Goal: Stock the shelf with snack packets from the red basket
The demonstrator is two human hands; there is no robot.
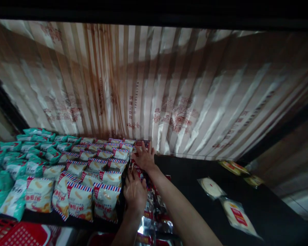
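Observation:
My right hand (144, 158) reaches to the back of the black shelf, palm down with its fingers spread over a dark red packet (143, 143). Just in front of it, my left hand (135, 191) lies with its fingers stretched forward against the same row of dark red packets. Part of that row is hidden under my hands and forearms. Nearer to me, shiny red and silver packets (147, 213) continue the row. White snack bags with red and blue striped tops (106, 201) stand in rows directly left of my left hand.
Teal snack bags (36, 165) fill the far left. On the black shelf (184, 191) to the right lie two flat clear-wrapped pale packets (237, 215) and several yellow packets (233, 168). A printed curtain (169, 85) hangs behind. A red basket (20, 234) is below left.

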